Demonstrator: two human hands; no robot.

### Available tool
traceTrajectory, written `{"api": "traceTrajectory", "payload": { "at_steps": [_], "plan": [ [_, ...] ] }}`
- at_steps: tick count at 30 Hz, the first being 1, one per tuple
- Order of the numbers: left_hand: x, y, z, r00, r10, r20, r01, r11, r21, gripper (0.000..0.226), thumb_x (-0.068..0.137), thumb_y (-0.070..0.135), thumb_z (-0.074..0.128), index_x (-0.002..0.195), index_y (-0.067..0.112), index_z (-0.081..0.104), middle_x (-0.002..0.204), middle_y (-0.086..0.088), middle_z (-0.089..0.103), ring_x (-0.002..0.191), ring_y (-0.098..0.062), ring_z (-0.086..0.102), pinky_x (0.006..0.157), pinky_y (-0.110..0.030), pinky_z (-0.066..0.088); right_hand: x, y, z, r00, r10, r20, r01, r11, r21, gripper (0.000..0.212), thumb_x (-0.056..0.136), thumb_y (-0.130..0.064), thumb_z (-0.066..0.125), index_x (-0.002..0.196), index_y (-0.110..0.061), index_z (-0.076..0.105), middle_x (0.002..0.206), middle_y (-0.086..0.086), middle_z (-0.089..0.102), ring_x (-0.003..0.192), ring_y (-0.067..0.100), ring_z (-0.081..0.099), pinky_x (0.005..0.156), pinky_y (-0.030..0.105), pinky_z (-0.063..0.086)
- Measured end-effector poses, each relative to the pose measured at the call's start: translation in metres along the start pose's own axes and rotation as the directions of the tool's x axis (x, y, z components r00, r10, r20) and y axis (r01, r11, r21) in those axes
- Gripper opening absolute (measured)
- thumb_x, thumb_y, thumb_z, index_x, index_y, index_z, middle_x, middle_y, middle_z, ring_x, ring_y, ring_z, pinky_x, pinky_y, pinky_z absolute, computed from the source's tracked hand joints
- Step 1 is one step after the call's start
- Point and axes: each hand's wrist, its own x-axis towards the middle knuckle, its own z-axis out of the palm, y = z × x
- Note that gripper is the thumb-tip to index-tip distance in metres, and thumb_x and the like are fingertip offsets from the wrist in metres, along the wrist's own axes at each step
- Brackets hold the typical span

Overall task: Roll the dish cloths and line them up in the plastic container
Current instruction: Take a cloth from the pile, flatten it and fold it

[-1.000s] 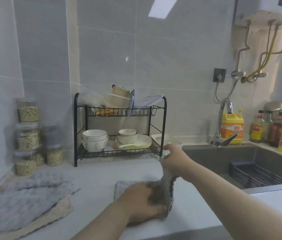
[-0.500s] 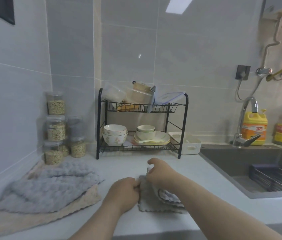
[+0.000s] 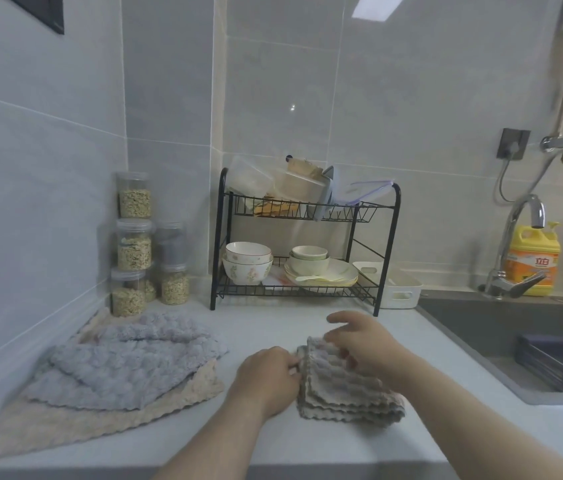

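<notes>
One dish cloth [image 3: 346, 389] in play, grey-beige, folded into layers and lying flat on the counter [image 3: 307, 445] right in front of the person, its scalloped edges stacked along the near side. It looks only slightly longer than it is wide, so I can't call a clear long axis.

Left hand [image 3: 266, 375] is at the cloth's left edge, fingers curled in and pinching that edge. Right hand [image 3: 366, 344] sits over the far corner, forefinger lifted and straight, the rest bent down onto the fabric. Whether they nip it or merely rest there, I can't tell; the hand is blurred.

So the cloth lies between the two hands – left pinning one side, right on top. My read is that it's folded but not yet rolled, and the roll most likely starts from one of those held edges.

The white plastic container [image 3: 399, 289] stands well beyond the cloth and off to its right, partly behind the right leg of the black dish rack [image 3: 387, 258]. The right hand is the nearer one for that trip – a reach forward, nothing in the way that I can see.

Off to the left, a grey-blue cloth [image 3: 127, 362] lies rumpled on a beige cloth [image 3: 100, 424], waiting. The sink [image 3: 474, 327] is at far right.
</notes>
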Motion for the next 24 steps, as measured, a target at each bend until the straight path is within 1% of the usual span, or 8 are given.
{"api": "traceTrajectory", "payload": {
  "at_steps": [2, 4, 7, 9, 14, 19, 22, 24],
  "plan": [
    [0.0, 0.001, 0.001, 1.0, -0.008, -0.006, 0.008, 1.0, 0.007, 0.028, 0.085, 0.037, 0.041, 0.09, 0.024, 0.065, 0.091, 0.007, 0.061, 0.09, -0.023, 0.058, 0.082, -0.038, 0.05, -0.002, 0.008, -0.014, 0.991, -0.114, -0.066, 0.084, 0.932, -0.352, 0.04, 0.092, -0.01, 0.047, 0.13, -0.02, 0.055, 0.125, 0.0, 0.06, 0.095, 0.018, 0.059, 0.079, 0.027, 0.047],
    [-0.001, 0.004, 0.0, 1.0, -0.019, -0.008, 0.019, 1.0, -0.018, 0.028, 0.09, 0.033, 0.039, 0.103, 0.03, 0.064, 0.107, 0.01, 0.062, 0.102, -0.023, 0.057, 0.091, -0.038, 0.048, -0.008, 0.021, -0.018, 0.984, -0.169, 0.052, 0.168, 0.794, -0.585, 0.038, 0.097, -0.019, 0.043, 0.134, -0.02, 0.052, 0.136, -0.002, 0.053, 0.119, 0.016, 0.051, 0.098, 0.023, 0.036],
    [-0.005, 0.011, -0.003, 0.999, -0.015, 0.042, 0.022, 0.985, -0.17, 0.043, 0.099, 0.043, 0.027, 0.142, 0.046, 0.033, 0.151, 0.018, 0.031, 0.14, -0.016, 0.031, 0.115, -0.035, 0.024, -0.01, 0.045, -0.009, 0.96, -0.132, 0.247, 0.268, 0.687, -0.676, 0.045, 0.104, -0.032, 0.032, 0.148, -0.023, 0.034, 0.156, -0.001, 0.028, 0.144, 0.014, 0.021, 0.113, 0.018, 0.01],
    [-0.007, 0.014, -0.002, 0.993, 0.023, 0.112, -0.011, 0.995, -0.103, 0.048, 0.098, 0.053, 0.022, 0.146, 0.05, 0.017, 0.158, 0.018, 0.011, 0.146, -0.012, 0.016, 0.12, -0.036, 0.007, -0.006, 0.058, -0.007, 0.952, -0.14, 0.273, 0.299, 0.628, -0.719, 0.048, 0.104, -0.037, 0.026, 0.151, -0.029, 0.023, 0.161, -0.003, 0.012, 0.148, 0.014, 0.005, 0.116, 0.024, -0.001],
    [-0.005, 0.02, 0.001, 0.976, 0.041, 0.215, -0.079, 0.982, 0.172, 0.057, 0.096, 0.051, 0.027, 0.15, 0.036, 0.019, 0.159, 0.007, 0.017, 0.146, -0.01, 0.014, 0.12, -0.043, 0.001, -0.001, 0.071, -0.008, 0.95, -0.127, 0.286, 0.294, 0.672, -0.679, 0.049, 0.102, -0.041, 0.027, 0.151, -0.036, 0.019, 0.161, -0.006, 0.006, 0.149, 0.013, -0.001, 0.121, 0.036, 0.003],
    [-0.003, 0.023, -0.004, 0.988, -0.079, 0.129, 0.086, 0.995, -0.052, 0.042, 0.089, 0.053, 0.04, 0.116, 0.023, 0.052, 0.117, 0.005, 0.059, 0.103, -0.017, 0.05, 0.101, -0.042, 0.04, -0.01, 0.07, -0.013, 0.985, -0.173, -0.007, 0.166, 0.956, -0.242, 0.044, 0.097, -0.028, 0.05, 0.141, -0.026, 0.045, 0.155, -0.009, 0.025, 0.14, 0.009, 0.027, 0.109, 0.02, 0.018],
    [0.011, 0.028, -0.001, 0.987, -0.15, 0.063, 0.155, 0.984, -0.084, 0.04, 0.088, 0.055, 0.045, 0.071, 0.018, 0.046, 0.078, 0.003, 0.051, 0.072, -0.019, 0.049, 0.067, -0.032, 0.041, -0.011, 0.071, -0.014, 0.987, -0.127, -0.101, 0.115, 0.986, -0.119, 0.039, 0.098, -0.024, 0.049, 0.136, -0.018, 0.05, 0.143, -0.003, 0.045, 0.122, 0.008, 0.042, 0.1, 0.019, 0.027],
    [0.017, 0.037, 0.0, 0.984, -0.178, 0.029, 0.18, 0.976, -0.119, 0.043, 0.082, 0.055, 0.051, 0.062, 0.021, 0.035, 0.064, 0.005, 0.042, 0.065, -0.021, 0.043, 0.064, -0.033, 0.035, -0.012, 0.071, -0.017, 0.984, -0.084, -0.156, 0.084, 0.996, -0.006, 0.037, 0.098, -0.026, 0.048, 0.135, -0.02, 0.051, 0.138, -0.004, 0.049, 0.125, 0.01, 0.043, 0.103, 0.024, 0.031]
  ]
}}
